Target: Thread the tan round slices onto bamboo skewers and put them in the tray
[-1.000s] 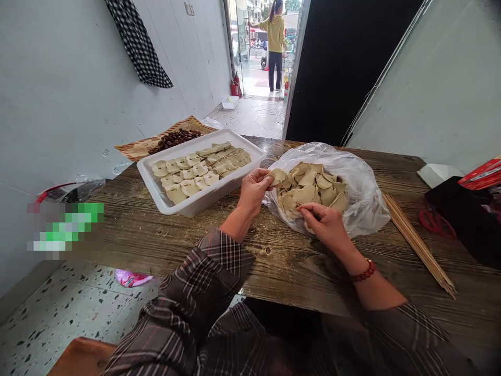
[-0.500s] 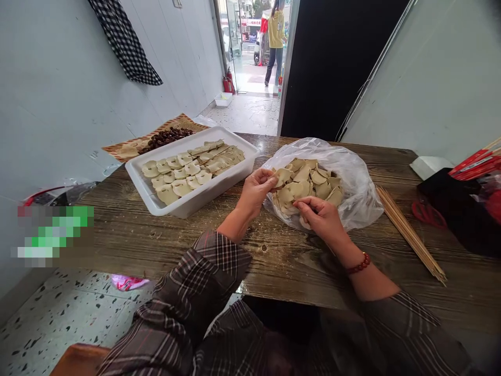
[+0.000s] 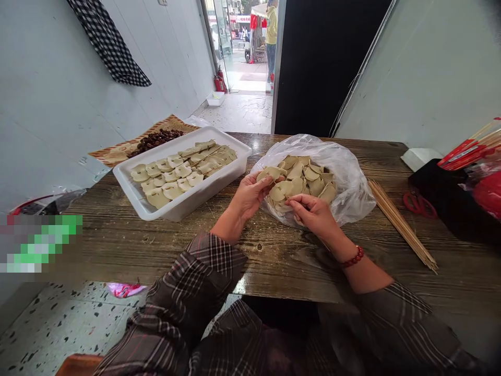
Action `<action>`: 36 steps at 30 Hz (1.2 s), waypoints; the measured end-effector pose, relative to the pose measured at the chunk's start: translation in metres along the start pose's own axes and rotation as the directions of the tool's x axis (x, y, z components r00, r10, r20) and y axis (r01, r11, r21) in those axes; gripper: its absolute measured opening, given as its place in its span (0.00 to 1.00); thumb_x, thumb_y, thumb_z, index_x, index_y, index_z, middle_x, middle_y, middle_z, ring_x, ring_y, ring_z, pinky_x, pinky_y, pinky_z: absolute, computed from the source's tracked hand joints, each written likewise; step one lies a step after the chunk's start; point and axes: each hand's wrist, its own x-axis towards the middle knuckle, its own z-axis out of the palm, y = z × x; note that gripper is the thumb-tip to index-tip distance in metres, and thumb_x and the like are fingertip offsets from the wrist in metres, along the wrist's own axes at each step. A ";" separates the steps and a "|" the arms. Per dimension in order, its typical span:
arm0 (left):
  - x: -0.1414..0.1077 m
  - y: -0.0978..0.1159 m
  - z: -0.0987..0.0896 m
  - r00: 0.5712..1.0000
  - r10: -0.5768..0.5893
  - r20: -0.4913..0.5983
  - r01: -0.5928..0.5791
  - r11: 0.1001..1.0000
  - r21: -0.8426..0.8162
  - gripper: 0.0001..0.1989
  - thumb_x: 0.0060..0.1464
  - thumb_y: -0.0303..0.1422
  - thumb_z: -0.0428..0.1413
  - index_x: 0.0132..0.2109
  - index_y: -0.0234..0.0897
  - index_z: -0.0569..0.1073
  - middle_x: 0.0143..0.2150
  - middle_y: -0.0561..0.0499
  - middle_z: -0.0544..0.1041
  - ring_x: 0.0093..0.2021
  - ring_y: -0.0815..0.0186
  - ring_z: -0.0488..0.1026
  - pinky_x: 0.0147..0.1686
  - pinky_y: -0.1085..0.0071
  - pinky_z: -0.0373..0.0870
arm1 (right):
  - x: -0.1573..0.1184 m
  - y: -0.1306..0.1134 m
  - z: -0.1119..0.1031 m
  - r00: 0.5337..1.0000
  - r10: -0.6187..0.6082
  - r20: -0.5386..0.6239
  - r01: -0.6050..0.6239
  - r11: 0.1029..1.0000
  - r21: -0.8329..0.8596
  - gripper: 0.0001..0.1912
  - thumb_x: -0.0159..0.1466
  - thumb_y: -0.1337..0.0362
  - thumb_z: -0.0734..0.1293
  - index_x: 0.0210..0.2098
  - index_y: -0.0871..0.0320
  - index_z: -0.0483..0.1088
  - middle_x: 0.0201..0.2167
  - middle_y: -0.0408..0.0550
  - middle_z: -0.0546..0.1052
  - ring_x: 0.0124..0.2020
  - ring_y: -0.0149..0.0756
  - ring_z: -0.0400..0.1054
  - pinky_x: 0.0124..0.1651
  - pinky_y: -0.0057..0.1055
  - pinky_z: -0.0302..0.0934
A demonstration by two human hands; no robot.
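My left hand [image 3: 250, 192] pinches a thin, round beige slice [image 3: 271, 173] between thumb and fingers, above the near left side of a pile of similar slices [image 3: 303, 169]. The pile lies in an opened clear plastic bag [image 3: 350, 183]. Close by on the right, my right hand [image 3: 311, 211] is closed in a pinch on a thin bamboo skewer, mostly hidden by the fingers. Just past its fingertips is another slice [image 3: 281, 191] with a small slit; I cannot tell whether it is on the skewer. To the left, a white plastic tray [image 3: 188, 206] holds rows of skewered slices.
Loose bamboo skewers [image 3: 403, 227] lie right of the bag, near red scissors [image 3: 419, 203] and a black holder [image 3: 434, 183] with red-wrapped sticks. Behind the tray, dark brown pieces [image 3: 154, 142] rest on patterned paper [image 3: 111, 155]. A person [image 3: 271, 36] is outside the doorway.
The view has shifted slightly, moving everything a little left. My left hand has turned the slice flatter, and the slit slice by my right fingertips shows more clearly. The person outside has moved partly behind the door frame.
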 end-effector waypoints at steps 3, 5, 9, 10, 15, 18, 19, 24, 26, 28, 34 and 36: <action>0.002 0.002 -0.004 0.998 0.041 -0.044 -0.040 0.999 0.026 0.16 0.45 0.33 0.67 0.42 0.31 0.78 0.39 0.44 0.83 0.39 0.65 0.79 0.41 0.72 0.73 | -0.001 -0.002 0.000 0.997 -0.071 -0.015 0.068 0.988 -0.142 0.16 0.64 0.55 0.64 0.38 0.60 0.77 0.21 0.43 0.72 0.23 0.30 0.63 0.26 0.27 0.54; 0.003 0.003 -0.006 0.995 0.074 -0.067 -0.071 0.997 0.043 0.17 0.45 0.34 0.68 0.42 0.31 0.78 0.38 0.44 0.83 0.40 0.64 0.79 0.42 0.72 0.73 | -0.001 -0.003 -0.001 0.991 -0.130 -0.023 0.121 0.963 -0.239 0.14 0.64 0.57 0.64 0.38 0.60 0.78 0.23 0.45 0.74 0.25 0.32 0.65 0.28 0.28 0.56; 0.003 0.003 -0.005 0.994 0.081 -0.079 -0.077 0.995 0.056 0.18 0.44 0.37 0.68 0.41 0.31 0.78 0.37 0.44 0.83 0.38 0.64 0.79 0.40 0.72 0.73 | -0.001 -0.003 -0.002 0.990 -0.136 -0.031 0.126 0.965 -0.232 0.16 0.66 0.56 0.63 0.37 0.60 0.78 0.22 0.45 0.75 0.25 0.33 0.67 0.28 0.28 0.57; 0.003 0.002 -0.004 0.994 0.073 -0.084 -0.068 0.996 0.057 0.19 0.44 0.37 0.68 0.41 0.31 0.78 0.36 0.44 0.83 0.37 0.64 0.79 0.39 0.72 0.73 | -0.001 -0.003 -0.002 0.991 -0.130 -0.035 0.119 0.969 -0.218 0.16 0.66 0.55 0.63 0.37 0.60 0.78 0.21 0.45 0.75 0.25 0.33 0.68 0.27 0.28 0.58; 0.002 -0.002 0.000 0.995 0.045 -0.090 -0.040 0.997 0.060 0.20 0.42 0.38 0.69 0.41 0.30 0.78 0.34 0.44 0.83 0.33 0.65 0.79 0.34 0.73 0.73 | 0.000 0.001 -0.001 0.988 -0.147 -0.054 0.131 0.963 -0.234 0.15 0.66 0.56 0.63 0.36 0.59 0.77 0.26 0.47 0.79 0.30 0.36 0.72 0.32 0.29 0.62; 0.002 -0.004 0.002 0.993 0.043 -0.106 -0.037 0.997 0.063 0.19 0.42 0.37 0.69 0.40 0.30 0.79 0.35 0.44 0.83 0.32 0.65 0.78 0.32 0.73 0.72 | -0.001 0.004 0.000 0.975 -0.208 -0.072 0.178 0.937 -0.301 0.13 0.67 0.58 0.62 0.36 0.58 0.77 0.33 0.50 0.81 0.35 0.39 0.75 0.39 0.32 0.65; 0.002 -0.005 0.002 0.992 0.043 -0.121 -0.035 0.997 0.064 0.18 0.42 0.37 0.69 0.39 0.30 0.79 0.35 0.44 0.83 0.32 0.65 0.78 0.32 0.73 0.72 | -0.001 0.004 0.000 0.972 -0.223 -0.074 0.189 0.927 -0.324 0.13 0.67 0.59 0.62 0.37 0.57 0.77 0.35 0.50 0.82 0.37 0.40 0.75 0.41 0.33 0.65; 0.001 -0.005 0.005 0.987 0.025 -0.159 -0.015 0.998 0.063 0.14 0.44 0.35 0.67 0.37 0.32 0.79 0.33 0.47 0.82 0.29 0.68 0.76 0.30 0.74 0.72 | -0.001 0.005 0.000 0.973 -0.224 -0.057 0.190 0.916 -0.354 0.12 0.67 0.59 0.62 0.37 0.55 0.77 0.36 0.50 0.82 0.36 0.41 0.76 0.41 0.34 0.65; 0.000 -0.005 0.005 0.989 0.017 -0.148 -0.008 0.998 0.061 0.13 0.44 0.35 0.68 0.36 0.32 0.78 0.32 0.48 0.81 0.27 0.70 0.75 0.30 0.75 0.72 | -0.001 0.004 0.000 0.973 -0.223 -0.058 0.189 0.918 -0.349 0.12 0.67 0.59 0.62 0.36 0.55 0.77 0.35 0.49 0.82 0.36 0.40 0.76 0.40 0.34 0.65; 0.000 -0.006 0.006 0.990 0.010 -0.139 -0.002 0.998 0.058 0.13 0.42 0.35 0.68 0.35 0.32 0.78 0.31 0.49 0.81 0.26 0.71 0.74 0.28 0.76 0.71 | -0.001 0.003 -0.001 0.971 -0.231 -0.064 0.194 0.914 -0.355 0.12 0.68 0.60 0.62 0.36 0.55 0.77 0.36 0.49 0.82 0.37 0.40 0.76 0.41 0.34 0.65; -0.002 -0.010 0.009 0.994 -0.005 -0.112 0.012 0.998 0.056 0.16 0.39 0.37 0.70 0.35 0.33 0.79 0.29 0.51 0.80 0.26 0.69 0.74 0.27 0.75 0.73 | 0.000 0.003 -0.004 0.964 -0.257 -0.068 0.208 0.888 -0.410 0.13 0.68 0.60 0.61 0.36 0.56 0.77 0.34 0.49 0.81 0.35 0.39 0.75 0.40 0.33 0.63; -0.003 -0.010 0.011 0.995 0.007 -0.101 0.000 0.997 0.072 0.16 0.39 0.37 0.70 0.35 0.34 0.79 0.30 0.51 0.80 0.27 0.68 0.75 0.27 0.74 0.73 | 0.001 0.004 -0.005 0.961 -0.268 -0.070 0.215 0.879 -0.426 0.12 0.68 0.60 0.62 0.36 0.55 0.77 0.33 0.48 0.81 0.35 0.39 0.75 0.40 0.32 0.62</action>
